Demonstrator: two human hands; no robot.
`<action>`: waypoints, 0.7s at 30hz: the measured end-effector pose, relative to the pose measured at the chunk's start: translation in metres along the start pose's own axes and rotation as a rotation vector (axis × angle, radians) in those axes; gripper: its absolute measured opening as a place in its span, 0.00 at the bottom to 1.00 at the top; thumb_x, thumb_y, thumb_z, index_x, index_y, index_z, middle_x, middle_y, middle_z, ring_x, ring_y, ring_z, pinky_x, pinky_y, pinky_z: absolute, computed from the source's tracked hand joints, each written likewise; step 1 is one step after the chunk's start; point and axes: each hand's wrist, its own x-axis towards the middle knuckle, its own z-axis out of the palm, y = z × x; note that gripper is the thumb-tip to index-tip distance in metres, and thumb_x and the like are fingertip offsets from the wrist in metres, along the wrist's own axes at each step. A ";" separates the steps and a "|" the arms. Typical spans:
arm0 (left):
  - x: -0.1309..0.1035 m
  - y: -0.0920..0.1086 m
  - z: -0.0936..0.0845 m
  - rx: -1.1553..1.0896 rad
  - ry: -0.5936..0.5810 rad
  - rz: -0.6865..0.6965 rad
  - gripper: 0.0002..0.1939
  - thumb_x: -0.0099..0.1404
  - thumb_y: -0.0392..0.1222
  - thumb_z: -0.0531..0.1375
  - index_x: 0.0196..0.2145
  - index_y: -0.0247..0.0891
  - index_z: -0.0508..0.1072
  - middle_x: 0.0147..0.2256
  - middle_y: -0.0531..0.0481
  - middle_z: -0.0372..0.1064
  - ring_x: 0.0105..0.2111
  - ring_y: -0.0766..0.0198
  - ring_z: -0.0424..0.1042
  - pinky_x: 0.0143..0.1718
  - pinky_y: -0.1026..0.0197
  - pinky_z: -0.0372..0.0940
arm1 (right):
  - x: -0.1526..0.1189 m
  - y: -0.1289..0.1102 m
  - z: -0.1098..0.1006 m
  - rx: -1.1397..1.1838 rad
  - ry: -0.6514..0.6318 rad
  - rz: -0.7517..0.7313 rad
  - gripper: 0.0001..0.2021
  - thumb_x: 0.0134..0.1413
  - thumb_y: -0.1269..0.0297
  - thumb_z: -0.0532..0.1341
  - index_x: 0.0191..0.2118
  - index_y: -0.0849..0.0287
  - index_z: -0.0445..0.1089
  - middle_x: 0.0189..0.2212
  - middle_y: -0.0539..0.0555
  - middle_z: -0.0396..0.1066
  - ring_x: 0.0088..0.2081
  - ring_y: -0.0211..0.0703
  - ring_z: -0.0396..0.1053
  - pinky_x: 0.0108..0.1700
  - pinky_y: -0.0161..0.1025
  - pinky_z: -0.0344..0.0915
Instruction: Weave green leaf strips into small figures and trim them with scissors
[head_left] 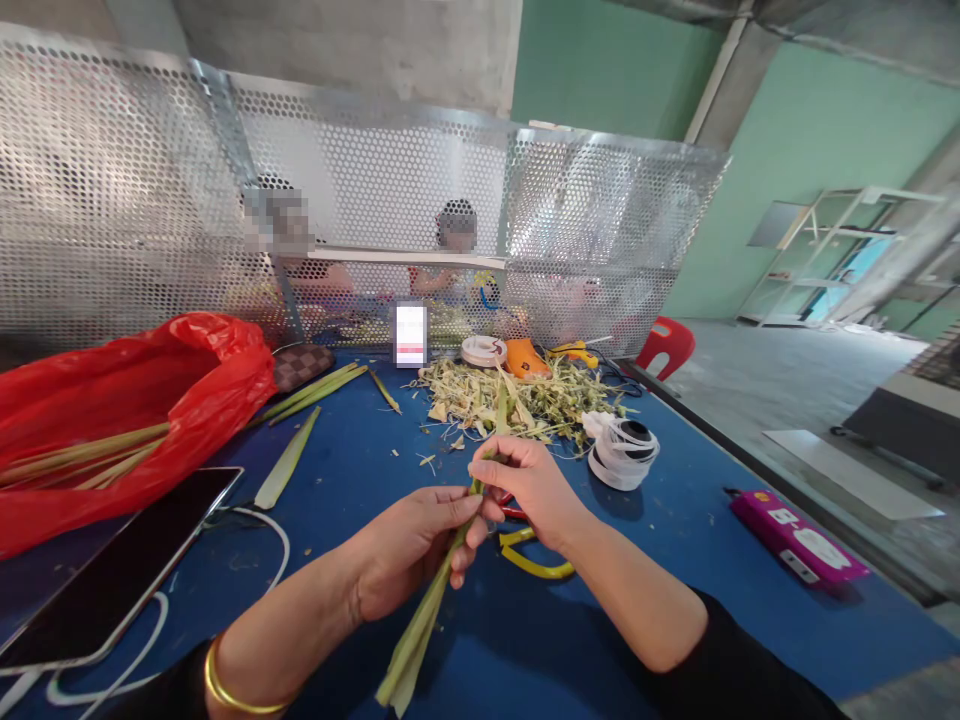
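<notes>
Between my hands, over the blue table (322,560), is a green-yellow plant stalk with long leaves (420,640), slanting down toward me. My left hand (412,545) is closed around its middle, thumb on top. Higher up, my right hand (525,490) pinches the stalk near its upper end, the fingers almost meeting those of the left. Under the right hand lie scissors with a yellow handle (536,560), partly hidden by the hand. Beyond is a heap of leaf and stalk scraps (465,395).
On the left are a red plastic bag (217,370) of stalks, a loose leaf piece (289,465) and a tablet (127,570) with a white cable. A white tape roll (622,460) and purple box (799,535) sit right. Behind a perforated metal screen (375,170), people sit.
</notes>
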 end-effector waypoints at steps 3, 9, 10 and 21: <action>0.003 0.000 0.000 -0.075 0.062 0.042 0.09 0.64 0.40 0.55 0.29 0.34 0.69 0.20 0.57 0.56 0.17 0.74 0.56 0.18 0.69 0.57 | 0.006 0.002 -0.014 -0.193 0.118 -0.069 0.14 0.52 0.53 0.59 0.29 0.59 0.71 0.22 0.49 0.68 0.21 0.35 0.64 0.26 0.34 0.60; 0.010 0.001 -0.008 -0.225 0.370 0.172 0.06 0.65 0.35 0.53 0.31 0.35 0.67 0.23 0.55 0.60 0.20 0.72 0.63 0.24 0.66 0.65 | 0.024 0.013 -0.055 -1.073 0.475 -0.014 0.11 0.53 0.56 0.57 0.28 0.57 0.71 0.26 0.53 0.71 0.31 0.43 0.67 0.31 0.36 0.56; 0.011 0.001 -0.010 -0.237 0.380 0.180 0.05 0.65 0.35 0.53 0.31 0.35 0.67 0.23 0.55 0.60 0.21 0.72 0.63 0.24 0.66 0.65 | 0.026 0.017 -0.057 -1.113 0.469 0.005 0.11 0.51 0.56 0.59 0.25 0.57 0.71 0.24 0.53 0.71 0.30 0.44 0.67 0.30 0.36 0.54; 0.016 -0.003 -0.015 -0.248 0.376 0.212 0.05 0.65 0.35 0.53 0.30 0.35 0.66 0.24 0.54 0.62 0.21 0.71 0.66 0.25 0.66 0.66 | 0.041 0.050 -0.044 -1.254 0.461 0.183 0.09 0.46 0.61 0.60 0.20 0.57 0.69 0.22 0.54 0.71 0.29 0.46 0.69 0.29 0.36 0.54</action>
